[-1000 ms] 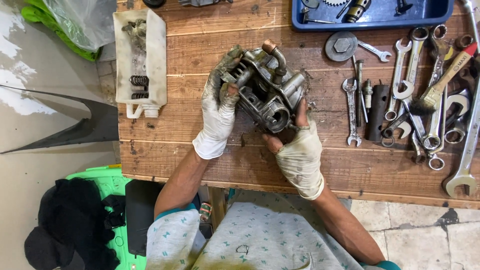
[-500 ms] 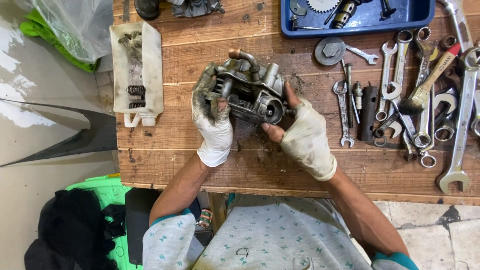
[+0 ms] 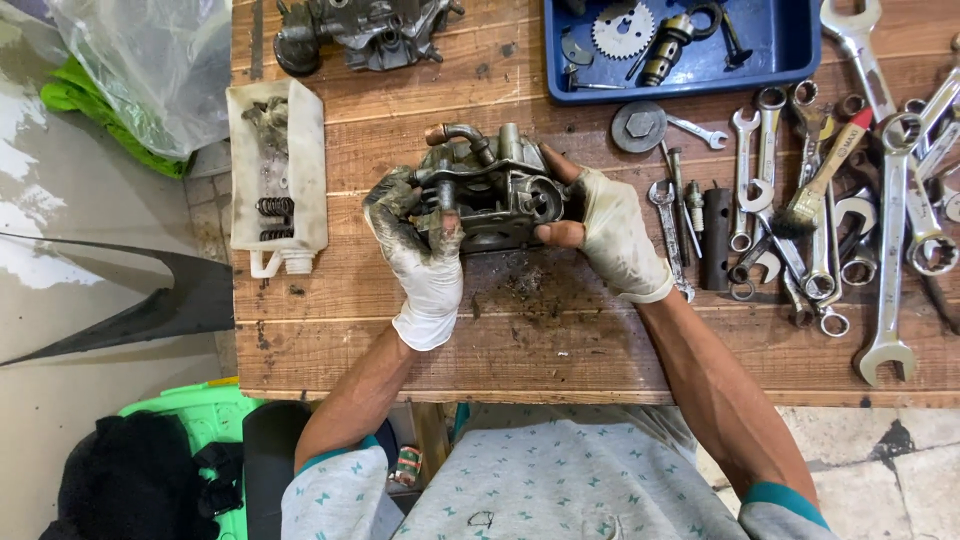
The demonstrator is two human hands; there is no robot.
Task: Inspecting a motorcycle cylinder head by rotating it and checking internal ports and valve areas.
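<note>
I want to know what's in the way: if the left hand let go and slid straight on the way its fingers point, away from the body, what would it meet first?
The left hand points up the wooden bench. It already grips the grimy metal engine part, so that comes first. Beyond it, probably bare planks, then the grey casting at the far edge.

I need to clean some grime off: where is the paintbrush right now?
In the head view, the paintbrush lies on the right side of the wooden table, slanting across the spanners, right of the right hand.
</note>
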